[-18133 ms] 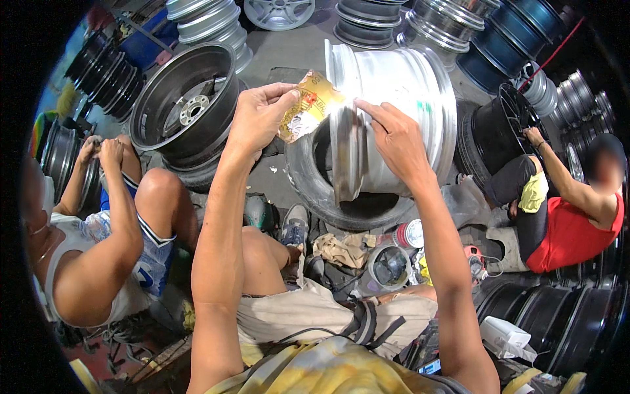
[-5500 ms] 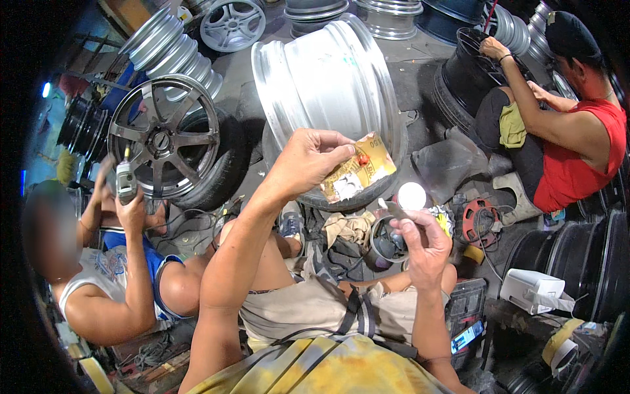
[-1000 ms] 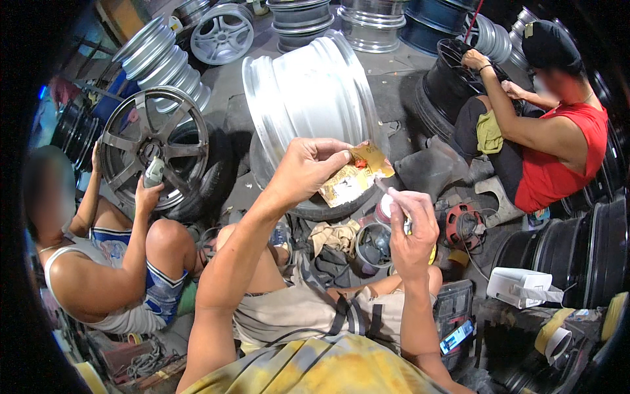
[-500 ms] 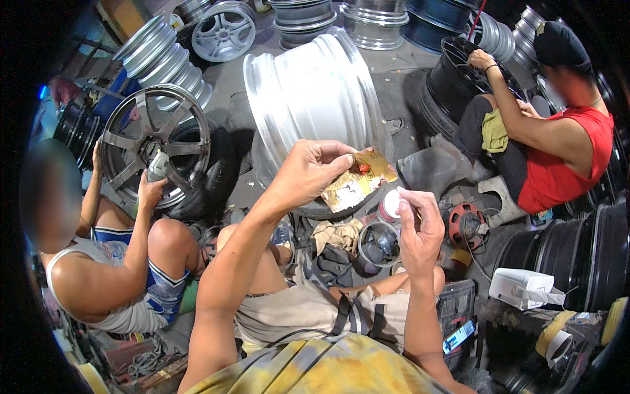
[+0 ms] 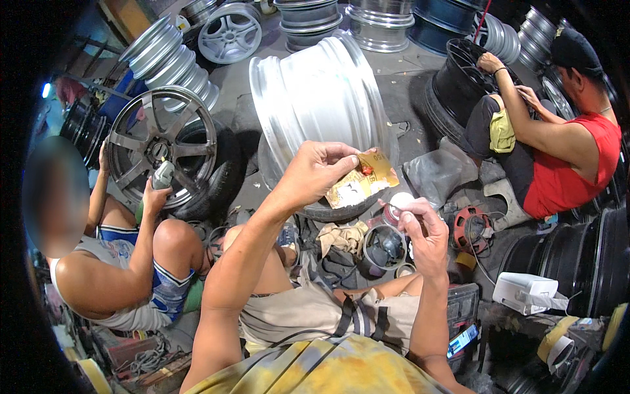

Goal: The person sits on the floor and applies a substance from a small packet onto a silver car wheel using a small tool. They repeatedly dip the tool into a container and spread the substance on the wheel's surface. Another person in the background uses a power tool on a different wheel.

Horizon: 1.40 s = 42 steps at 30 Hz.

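Note:
A yellow piece of printed paper or sandpaper (image 5: 351, 192) with a red-orange dab on it is pinched by its upper left edge in my left hand (image 5: 308, 174). To its right, my right hand (image 5: 426, 231) is closed, with thumb and fingers around a small white round piece (image 5: 401, 199) that looks like a cap. Beyond both hands, a large silver wheel rim (image 5: 314, 98) rests on a tyre (image 5: 266, 157). Below the paper, between my legs, stands a clear tub (image 5: 383, 266) with dark contents beside a beige rag (image 5: 341, 238).
At left, a person (image 5: 98, 279) holds a grey power tool (image 5: 163, 175) against a dark spoked wheel (image 5: 157, 141). Another person in red (image 5: 571, 164) works on a black wheel (image 5: 453, 82). A red spool (image 5: 471, 230) with cable and a white box (image 5: 525, 292) lie right.
My right hand has shifted slightly right and down, away from the paper. My left hand keeps hold of the paper. The whole view has moved a little.

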Each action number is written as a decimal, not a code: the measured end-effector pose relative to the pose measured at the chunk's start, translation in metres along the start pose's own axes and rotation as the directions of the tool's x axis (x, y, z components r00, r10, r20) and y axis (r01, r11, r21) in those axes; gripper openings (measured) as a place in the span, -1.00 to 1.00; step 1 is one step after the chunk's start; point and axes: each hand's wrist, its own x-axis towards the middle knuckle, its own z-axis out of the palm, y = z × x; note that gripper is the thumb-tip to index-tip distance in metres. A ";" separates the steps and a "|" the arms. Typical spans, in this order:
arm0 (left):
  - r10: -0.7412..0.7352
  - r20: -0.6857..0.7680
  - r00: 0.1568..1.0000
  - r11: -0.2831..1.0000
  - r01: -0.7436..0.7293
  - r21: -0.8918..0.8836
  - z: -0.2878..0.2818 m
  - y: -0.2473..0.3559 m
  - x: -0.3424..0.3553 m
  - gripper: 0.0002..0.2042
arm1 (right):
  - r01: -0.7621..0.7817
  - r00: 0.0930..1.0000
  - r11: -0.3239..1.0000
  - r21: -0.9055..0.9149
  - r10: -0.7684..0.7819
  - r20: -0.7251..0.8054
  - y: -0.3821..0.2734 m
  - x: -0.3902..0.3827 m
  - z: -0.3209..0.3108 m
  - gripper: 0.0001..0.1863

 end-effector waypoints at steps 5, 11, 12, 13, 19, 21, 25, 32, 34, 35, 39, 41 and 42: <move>-0.187 0.044 0.981 0.944 0.192 -0.267 0.003 0.001 0.002 -0.77 | 0.308 0.910 0.878 -0.367 -0.384 -0.158 -0.008 0.008 0.020 -0.75; -0.265 0.023 0.964 0.904 0.257 -0.342 0.003 0.001 0.005 -0.78 | 0.373 0.829 0.673 -0.638 -0.551 -0.096 0.005 0.007 0.021 -0.70; -0.264 0.019 0.964 0.910 0.255 -0.326 0.002 0.001 0.005 -0.78 | 0.363 0.845 0.694 -0.622 -0.526 -0.094 0.004 0.004 0.021 -0.70; -0.238 0.007 0.971 0.929 0.230 -0.289 0.002 0.000 0.005 -0.78 | 0.352 0.860 0.714 -0.605 -0.502 -0.092 0.002 0.001 0.020 -0.70; -0.092 -0.045 0.995 0.992 0.088 -0.090 0.006 -0.001 0.005 -0.78 | 0.323 0.875 0.718 -0.616 -0.475 -0.096 -0.007 0.003 0.014 -0.71; -0.043 -0.039 0.998 0.996 0.040 -0.077 0.008 0.001 0.004 -0.77 | 0.278 0.907 0.773 -0.570 -0.407 -0.110 -0.013 0.005 0.023 -0.72; -0.005 -0.072 0.997 1.000 0.005 -0.006 0.006 -0.005 0.005 -0.78 | 0.291 0.903 0.777 -0.558 -0.415 -0.108 -0.010 0.002 0.020 -0.74; 0.010 -0.045 0.999 1.000 -0.009 0.023 0.006 0.002 0.003 -0.78 | 0.271 0.922 0.815 -0.513 -0.373 -0.106 -0.012 0.008 0.024 -0.75; 0.007 -0.042 0.999 1.000 -0.006 0.017 0.005 0.002 0.001 -0.78 | 0.227 0.931 0.844 -0.486 -0.334 -0.145 -0.014 0.006 0.019 -0.77; 0.011 -0.036 0.999 1.000 -0.011 0.008 0.004 0.003 0.001 -0.78 | 0.237 0.927 0.839 -0.490 -0.346 -0.145 -0.010 0.007 0.017 -0.78; 0.013 -0.005 1.000 1.000 -0.013 0.011 0.007 0.007 0.001 -0.79 | 0.241 0.931 0.852 -0.464 -0.339 -0.139 -0.002 0.012 0.018 -0.82; 0.009 -0.001 1.000 1.000 -0.009 -0.020 0.006 0.003 0.002 -0.79 | 0.173 0.960 0.911 -0.374 -0.241 -0.143 -0.005 0.012 0.021 -0.83; 0.007 0.003 1.000 0.999 -0.006 -0.037 0.006 0.001 0.003 -0.79 | 0.143 0.972 0.936 -0.322 -0.194 -0.130 -0.005 0.011 0.020 -0.84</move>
